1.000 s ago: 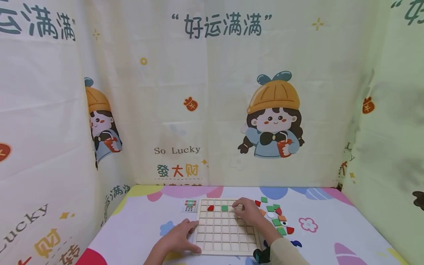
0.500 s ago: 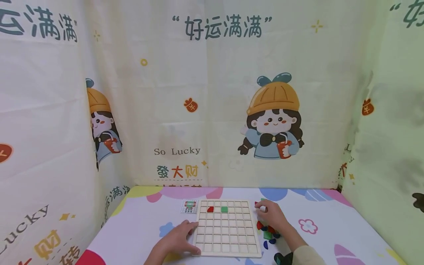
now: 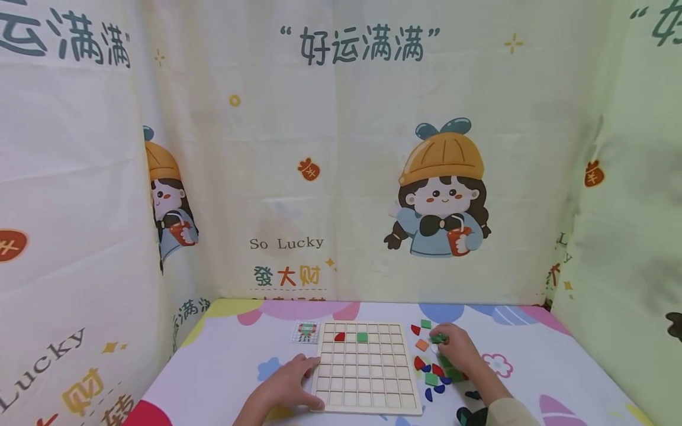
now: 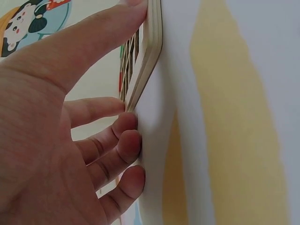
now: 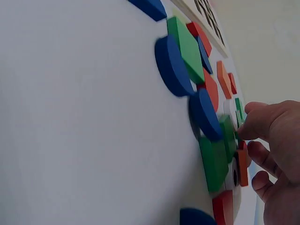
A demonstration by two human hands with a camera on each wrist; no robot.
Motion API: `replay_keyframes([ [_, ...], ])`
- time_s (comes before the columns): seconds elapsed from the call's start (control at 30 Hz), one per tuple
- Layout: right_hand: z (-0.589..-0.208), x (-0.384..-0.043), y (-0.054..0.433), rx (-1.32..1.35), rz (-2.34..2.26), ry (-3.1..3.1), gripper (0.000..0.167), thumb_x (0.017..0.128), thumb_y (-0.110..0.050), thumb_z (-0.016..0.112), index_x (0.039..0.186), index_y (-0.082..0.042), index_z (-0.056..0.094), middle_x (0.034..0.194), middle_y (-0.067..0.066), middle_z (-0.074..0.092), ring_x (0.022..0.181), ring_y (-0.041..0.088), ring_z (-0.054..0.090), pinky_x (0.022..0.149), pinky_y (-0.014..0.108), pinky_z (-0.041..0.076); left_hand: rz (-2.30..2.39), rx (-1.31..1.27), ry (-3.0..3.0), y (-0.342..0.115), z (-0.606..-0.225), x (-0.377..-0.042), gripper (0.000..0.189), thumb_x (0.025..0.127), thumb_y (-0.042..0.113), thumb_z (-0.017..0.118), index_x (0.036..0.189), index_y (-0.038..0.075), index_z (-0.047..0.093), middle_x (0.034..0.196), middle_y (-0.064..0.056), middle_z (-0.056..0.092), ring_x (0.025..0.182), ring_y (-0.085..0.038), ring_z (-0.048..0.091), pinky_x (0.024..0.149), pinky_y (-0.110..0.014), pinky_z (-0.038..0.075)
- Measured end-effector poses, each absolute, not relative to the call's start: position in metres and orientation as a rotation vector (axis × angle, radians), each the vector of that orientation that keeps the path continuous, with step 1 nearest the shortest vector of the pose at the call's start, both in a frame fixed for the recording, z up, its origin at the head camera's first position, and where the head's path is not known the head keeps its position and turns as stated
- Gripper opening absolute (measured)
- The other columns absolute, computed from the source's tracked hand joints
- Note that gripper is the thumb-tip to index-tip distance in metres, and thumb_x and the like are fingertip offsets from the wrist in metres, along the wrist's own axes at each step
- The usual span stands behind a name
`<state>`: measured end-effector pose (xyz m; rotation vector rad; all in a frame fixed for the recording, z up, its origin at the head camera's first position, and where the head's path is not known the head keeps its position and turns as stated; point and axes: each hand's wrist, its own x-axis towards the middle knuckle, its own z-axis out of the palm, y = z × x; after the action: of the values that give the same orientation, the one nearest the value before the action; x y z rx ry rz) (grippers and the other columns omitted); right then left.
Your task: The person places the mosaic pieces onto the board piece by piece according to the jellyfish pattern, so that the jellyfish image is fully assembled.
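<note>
A wooden grid board (image 3: 367, 374) lies on the table, with a red quarter-round piece (image 3: 340, 337) and a green square tile (image 3: 362, 337) in its far rows. My left hand (image 3: 290, 381) rests at the board's left side. Its thumb and index finger touch the edge, and the other fingers are loosely bent in the left wrist view. Right of the board, my right hand (image 3: 459, 349) pinches a green tile (image 3: 438, 339) above the loose pieces. In the right wrist view, the fingers partly hide that tile.
Loose green, red, orange, white and blue pieces lie right of the board, including an orange square (image 3: 422, 345) and a blue half-round (image 3: 428, 394). A small pattern card (image 3: 306, 332) lies beside the board's far left corner. Printed cloth walls (image 3: 351, 148) surround the table.
My right hand has moved from over the board to the loose pieces at the right, then further right to a green tile. The left hand stays at the board's edge.
</note>
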<state>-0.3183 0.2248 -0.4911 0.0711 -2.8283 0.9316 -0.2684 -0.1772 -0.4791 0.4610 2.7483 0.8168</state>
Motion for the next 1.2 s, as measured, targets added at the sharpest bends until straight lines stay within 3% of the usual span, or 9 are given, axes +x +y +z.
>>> replay_keyframes([
  [0.27,-0.489,-0.319,0.234,0.033,0.912,-2.863,0.022,0.085,0.001,0.066,0.103,-0.01,0.072,0.123,0.017,0.06,0.11,0.035,0.055,0.09,0.05,0.051,0.831,0.459,2.738,-0.176,-0.478,-0.268,0.09,0.063,0.047,0.086,0.139,0.012,0.052,0.098,0.002,0.049,0.091,-0.017,0.047,0.081,-0.041,0.046],
  [0.5,-0.48,-0.328,0.238,0.034,0.976,-2.927,0.022,0.086,-0.003,0.067,0.107,-0.007,0.07,0.115,0.014,0.062,0.084,0.02,0.055,0.072,0.034,0.055,0.841,0.455,2.745,-0.176,-0.478,-0.268,0.089,0.063,0.046,0.086,0.138,0.012,0.053,0.097,0.002,0.049,0.091,-0.016,0.047,0.08,-0.04,0.047],
  [0.73,-0.481,-0.333,0.239,0.05,0.942,-2.947,0.021,0.084,-0.006,0.069,0.104,-0.008,0.071,0.114,0.012,0.064,0.091,0.021,0.054,0.075,0.035,0.055,0.837,0.461,2.752,-0.176,-0.478,-0.268,0.09,0.063,0.046,0.087,0.138,0.012,0.052,0.096,0.002,0.048,0.09,-0.015,0.047,0.078,-0.037,0.045],
  [0.87,-0.481,-0.332,0.239,0.029,1.025,-2.922,0.021,0.084,-0.008,0.07,0.105,-0.007,0.07,0.108,0.011,0.064,0.083,0.019,0.056,0.07,0.033,0.055,0.823,0.475,2.76,-0.176,-0.478,-0.267,0.088,0.064,0.046,0.086,0.138,0.011,0.053,0.096,0.002,0.048,0.09,-0.015,0.046,0.077,-0.036,0.044],
  [1.07,-0.48,-0.331,0.231,-0.004,1.093,-2.885,0.017,0.084,-0.011,0.073,0.101,-0.011,0.072,0.101,0.007,0.065,0.079,0.018,0.053,0.064,0.027,0.051,0.841,0.446,2.744,-0.176,-0.477,-0.267,0.089,0.063,0.047,0.086,0.138,0.012,0.053,0.098,0.002,0.049,0.091,-0.016,0.047,0.08,-0.039,0.046],
  [1.2,-0.48,-0.33,0.215,0.066,1.074,-2.85,0.011,0.083,-0.011,0.074,0.093,-0.013,0.074,0.088,0.003,0.062,0.076,0.017,0.049,0.059,0.027,0.044,0.834,0.449,2.746,-0.176,-0.476,-0.266,0.089,0.063,0.047,0.086,0.138,0.012,0.053,0.098,0.002,0.049,0.091,-0.016,0.047,0.081,-0.039,0.046],
])
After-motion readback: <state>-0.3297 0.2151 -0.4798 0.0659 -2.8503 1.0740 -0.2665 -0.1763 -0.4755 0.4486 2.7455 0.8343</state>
